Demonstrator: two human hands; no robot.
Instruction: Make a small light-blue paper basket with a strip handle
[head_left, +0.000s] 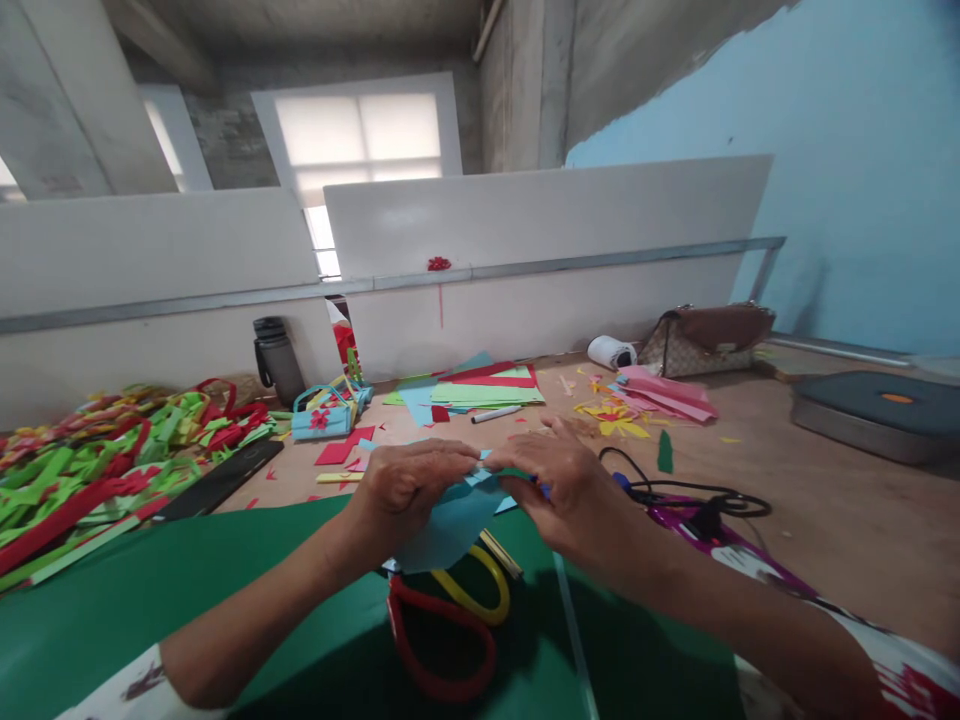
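My left hand and my right hand meet over the green mat, both closed on a light blue piece. Its upper edge is pinched between the fingertips of both hands, and a wide flap hangs below my left hand. Small folded blue bits show between the fingers. Under the flap lie scissors with one red and one yellow handle, their blades hidden. A thin yellow strip rests just right of the flap.
Cut felt strips and a phone lie left. Behind are a bottle, small blue bag, coloured sheets and a pen. A cable, handbag and lidded box are right.
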